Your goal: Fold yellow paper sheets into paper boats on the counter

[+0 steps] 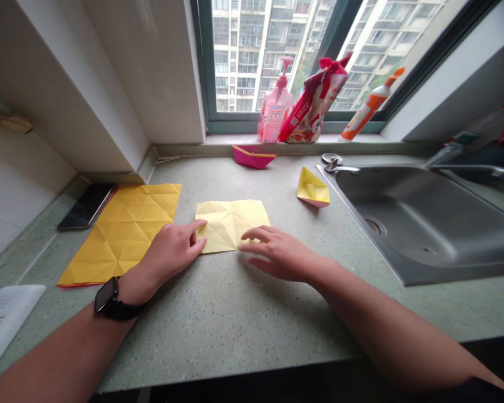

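A pale yellow sheet of paper, creased and folded into a rough rectangle, lies flat on the counter. My left hand rests at its left edge; thumb and index finger are apart, their tips touching the paper, while the other fingers curl underneath. Over the sheet's right part is my right hand, open with fingers spread, the fingertips at the paper's lower right. Whether they press on it I cannot tell. A black watch is on my left wrist. Beside that hand lies a stack of creased orange-yellow paper.
A pink paper boat and a yellow paper boat stand behind the sheet. The sink is at right, a phone at left. On the windowsill are a pink pump bottle, a red bag and an orange-white bottle.
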Available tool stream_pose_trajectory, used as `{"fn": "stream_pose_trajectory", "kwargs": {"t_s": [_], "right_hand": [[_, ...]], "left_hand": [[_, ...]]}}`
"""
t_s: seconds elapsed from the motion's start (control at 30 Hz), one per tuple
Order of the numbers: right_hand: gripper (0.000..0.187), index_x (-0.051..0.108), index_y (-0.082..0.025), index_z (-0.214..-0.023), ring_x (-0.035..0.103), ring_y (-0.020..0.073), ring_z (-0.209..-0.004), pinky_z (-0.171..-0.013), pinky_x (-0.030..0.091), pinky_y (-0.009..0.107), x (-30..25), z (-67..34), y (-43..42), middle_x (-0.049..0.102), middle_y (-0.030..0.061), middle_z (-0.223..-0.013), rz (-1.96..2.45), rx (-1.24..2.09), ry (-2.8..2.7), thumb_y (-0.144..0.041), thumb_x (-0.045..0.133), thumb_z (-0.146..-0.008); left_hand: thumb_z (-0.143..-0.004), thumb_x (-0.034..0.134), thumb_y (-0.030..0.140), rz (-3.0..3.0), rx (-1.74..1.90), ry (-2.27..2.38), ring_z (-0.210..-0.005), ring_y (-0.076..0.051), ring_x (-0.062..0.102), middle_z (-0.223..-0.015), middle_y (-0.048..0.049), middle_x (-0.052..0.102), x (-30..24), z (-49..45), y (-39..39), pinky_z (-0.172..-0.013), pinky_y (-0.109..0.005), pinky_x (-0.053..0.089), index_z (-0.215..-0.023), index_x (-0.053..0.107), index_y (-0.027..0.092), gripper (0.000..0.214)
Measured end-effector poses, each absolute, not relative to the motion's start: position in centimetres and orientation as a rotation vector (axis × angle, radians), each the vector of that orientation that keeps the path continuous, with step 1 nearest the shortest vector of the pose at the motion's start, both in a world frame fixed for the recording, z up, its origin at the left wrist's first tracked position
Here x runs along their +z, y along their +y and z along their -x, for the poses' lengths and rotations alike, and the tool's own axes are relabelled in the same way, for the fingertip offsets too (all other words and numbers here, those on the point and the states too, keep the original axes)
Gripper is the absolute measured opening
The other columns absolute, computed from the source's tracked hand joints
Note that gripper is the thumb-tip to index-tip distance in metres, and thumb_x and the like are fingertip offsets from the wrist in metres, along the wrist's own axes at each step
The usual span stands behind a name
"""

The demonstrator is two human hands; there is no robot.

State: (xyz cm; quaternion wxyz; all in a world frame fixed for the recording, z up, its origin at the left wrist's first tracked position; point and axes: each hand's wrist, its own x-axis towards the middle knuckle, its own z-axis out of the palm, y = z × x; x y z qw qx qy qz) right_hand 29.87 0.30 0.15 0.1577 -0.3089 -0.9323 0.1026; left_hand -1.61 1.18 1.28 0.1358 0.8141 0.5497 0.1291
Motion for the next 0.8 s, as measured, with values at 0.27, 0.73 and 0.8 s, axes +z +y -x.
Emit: {"fn": "stream_pose_trajectory", "kwargs": {"t_s": [0.27,0.73,0.8], "right_hand": [[0.032,0.08,-0.028,-0.135,0.073,0.0275,-0.119,-0.105,0.061,0.047,-0.5,-29.0,0.5,0.078,0.011,-0.134,0.862,0.384,-2.749,-0.025,0.074,-0.103],[0.034,0.078,-0.028,-0.139,0.07,0.0274,-0.128,-0.113,0.058,0.048,-0.4,-28.3,0.1,0.077,0.0091,-0.141,0.838,0.356,-2.778,-0.024,0.07,-0.106],[0.032,0.079,-0.027,-0.136,0.071,0.0263,-0.126,-0.112,0.059,0.046,-0.3,-28.3,0.1,0.078,0.0094,-0.139,0.83,0.345,-2.775,-0.023,0.068,-0.107]], "left_hand": [[-0.11,0.059,0.037,-2.742,0.569,1.421,-0.109,-0.032,0.072,-0.115,-0.0132,0.078,1.1,1.5,0.7,-0.099,-0.049,0.058,-0.131,0.079,0.021,0.033],[-0.113,0.061,0.038,-2.589,0.361,0.786,-0.148,-0.032,0.062,-0.16,-0.0118,0.066,-0.7,0.9,0.9,-0.129,-0.054,0.049,-0.147,0.073,0.027,0.039],[-0.113,0.06,0.04,-2.606,0.338,0.787,-0.149,-0.033,0.061,-0.162,-0.0115,0.065,-0.7,0.9,0.9,-0.13,-0.055,0.049,-0.148,0.074,0.027,0.039]]}}
